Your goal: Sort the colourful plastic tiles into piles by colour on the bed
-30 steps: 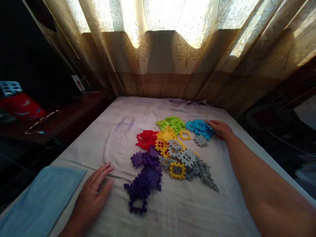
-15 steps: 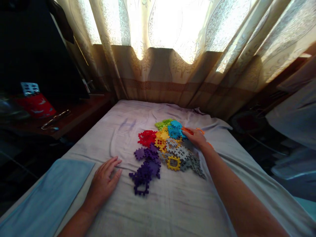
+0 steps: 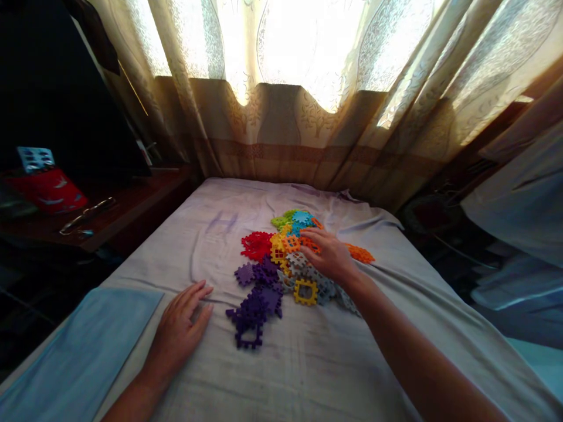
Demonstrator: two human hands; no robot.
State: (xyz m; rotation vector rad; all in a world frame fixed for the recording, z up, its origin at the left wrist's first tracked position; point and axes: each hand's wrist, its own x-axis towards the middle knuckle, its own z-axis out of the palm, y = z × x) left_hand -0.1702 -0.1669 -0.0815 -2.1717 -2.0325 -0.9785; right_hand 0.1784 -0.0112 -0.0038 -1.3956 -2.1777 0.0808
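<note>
A heap of flat plastic interlocking tiles lies in the middle of the bed sheet (image 3: 308,375): purple tiles (image 3: 255,305) nearest me, red tiles (image 3: 257,245) at the left, yellow tiles (image 3: 305,291), grey ones, green tiles (image 3: 281,221) and blue tiles (image 3: 302,218) at the far side, orange tiles (image 3: 360,254) at the right. My right hand (image 3: 328,255) lies palm down on top of the heap, fingers spread over orange and grey tiles. My left hand (image 3: 178,331) rests flat on the sheet, fingers apart, just left of the purple tiles.
A light blue cloth (image 3: 74,357) lies at the bed's near left corner. A dark wooden side table (image 3: 109,214) at the left carries a red packet (image 3: 46,190) and a metal object. Patterned curtains (image 3: 290,117) hang behind the bed. Bedding is piled at the right.
My right hand has swept leftward from the blue tiles at the heap's right edge onto its middle, pushing blue and orange tiles inward. The left hand has stayed flat on the sheet.
</note>
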